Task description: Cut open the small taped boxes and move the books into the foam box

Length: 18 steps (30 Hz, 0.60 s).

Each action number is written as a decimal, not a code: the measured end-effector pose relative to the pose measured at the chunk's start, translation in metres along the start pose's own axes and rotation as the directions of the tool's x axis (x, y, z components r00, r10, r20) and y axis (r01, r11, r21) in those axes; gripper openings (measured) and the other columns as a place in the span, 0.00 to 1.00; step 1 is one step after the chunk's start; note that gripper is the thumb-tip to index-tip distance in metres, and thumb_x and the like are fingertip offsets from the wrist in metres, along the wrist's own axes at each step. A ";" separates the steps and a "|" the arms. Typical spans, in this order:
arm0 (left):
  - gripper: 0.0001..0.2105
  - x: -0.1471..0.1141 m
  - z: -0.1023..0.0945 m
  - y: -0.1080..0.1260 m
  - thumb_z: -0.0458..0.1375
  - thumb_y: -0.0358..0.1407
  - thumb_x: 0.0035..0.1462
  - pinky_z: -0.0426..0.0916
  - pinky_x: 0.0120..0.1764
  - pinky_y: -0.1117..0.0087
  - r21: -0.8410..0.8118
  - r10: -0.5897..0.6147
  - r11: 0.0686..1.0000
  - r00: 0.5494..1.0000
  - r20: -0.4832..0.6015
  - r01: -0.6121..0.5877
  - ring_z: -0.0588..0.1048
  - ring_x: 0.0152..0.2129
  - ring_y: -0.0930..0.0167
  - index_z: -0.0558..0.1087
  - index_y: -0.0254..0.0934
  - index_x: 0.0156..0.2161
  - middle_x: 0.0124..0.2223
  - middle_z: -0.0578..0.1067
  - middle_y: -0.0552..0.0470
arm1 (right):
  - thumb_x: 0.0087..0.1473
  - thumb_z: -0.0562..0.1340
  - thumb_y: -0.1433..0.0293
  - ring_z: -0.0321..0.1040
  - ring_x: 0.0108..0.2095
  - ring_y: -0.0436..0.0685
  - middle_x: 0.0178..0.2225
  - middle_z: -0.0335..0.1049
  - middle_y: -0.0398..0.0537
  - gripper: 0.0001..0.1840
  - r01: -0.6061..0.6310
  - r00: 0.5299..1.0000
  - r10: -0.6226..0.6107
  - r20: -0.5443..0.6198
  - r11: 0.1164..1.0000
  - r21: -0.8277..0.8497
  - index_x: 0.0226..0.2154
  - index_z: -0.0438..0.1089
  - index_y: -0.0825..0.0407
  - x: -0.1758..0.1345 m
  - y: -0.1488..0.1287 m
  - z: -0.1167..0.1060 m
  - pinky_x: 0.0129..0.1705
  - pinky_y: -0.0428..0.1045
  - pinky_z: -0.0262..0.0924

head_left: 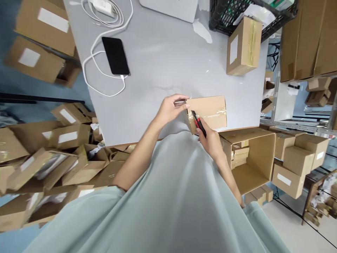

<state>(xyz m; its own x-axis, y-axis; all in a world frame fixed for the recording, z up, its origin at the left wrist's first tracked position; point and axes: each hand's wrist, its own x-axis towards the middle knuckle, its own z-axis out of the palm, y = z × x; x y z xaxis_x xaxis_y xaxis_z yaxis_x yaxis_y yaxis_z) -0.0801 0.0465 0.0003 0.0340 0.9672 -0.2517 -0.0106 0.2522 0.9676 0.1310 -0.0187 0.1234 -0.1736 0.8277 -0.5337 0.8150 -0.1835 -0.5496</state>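
A small cardboard box (210, 104) lies at the front edge of the grey table (163, 63), with clear tape running along its top. My left hand (171, 108) grips the box's left end, thumb on top and fingers at the far corner. In my right hand (209, 138) is a box cutter (198, 123), black with red parts. Its tip points away from me, over the taped left part of the box. Whether the blade touches the tape I cannot tell.
A black phone (116, 56) with a white cable lies at the left. Back right stand a taped carton (244, 47) and a black crate (223, 15). A large open carton (259, 154) stands beside the table at right. Several opened boxes (63, 135) are heaped at left.
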 end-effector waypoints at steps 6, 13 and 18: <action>0.24 0.000 0.000 -0.001 0.69 0.54 0.58 0.78 0.61 0.54 0.045 0.039 0.998 0.999 0.015 -0.039 0.83 0.53 0.58 0.83 0.40 0.52 0.58 0.84 0.46 | 0.75 0.54 0.65 0.84 0.53 0.66 0.59 0.83 0.51 0.32 -0.006 1.000 0.002 -0.027 0.990 -0.139 0.77 0.60 0.44 -0.007 -0.018 0.008 0.57 0.57 0.75; 0.19 -0.002 -0.001 -0.002 0.66 0.48 0.62 0.78 0.61 0.56 0.075 0.100 0.992 0.995 0.015 -0.101 0.81 0.56 0.58 0.82 0.40 0.53 0.56 0.84 0.46 | 0.75 0.53 0.66 0.82 0.57 0.67 0.60 0.82 0.52 0.31 -0.012 0.997 -0.005 -0.071 0.972 -0.233 0.77 0.60 0.44 -0.011 -0.028 0.013 0.58 0.60 0.75; 0.18 -0.003 -0.001 -0.006 0.66 0.46 0.62 0.78 0.61 0.56 0.048 0.134 0.990 0.991 0.007 -0.135 0.82 0.56 0.59 0.82 0.40 0.53 0.57 0.84 0.46 | 0.76 0.52 0.66 0.81 0.57 0.67 0.61 0.81 0.53 0.31 -0.008 0.998 -0.010 -0.069 0.966 -0.257 0.77 0.60 0.46 -0.014 -0.035 0.014 0.57 0.59 0.75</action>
<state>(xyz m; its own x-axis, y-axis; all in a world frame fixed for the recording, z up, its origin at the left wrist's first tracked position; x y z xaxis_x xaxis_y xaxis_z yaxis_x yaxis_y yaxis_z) -0.0809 0.0425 -0.0048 0.0393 0.9921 -0.1193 0.0325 0.1181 0.9925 0.0968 -0.0313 0.1408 -0.1428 0.8642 -0.4825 0.9311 -0.0481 -0.3615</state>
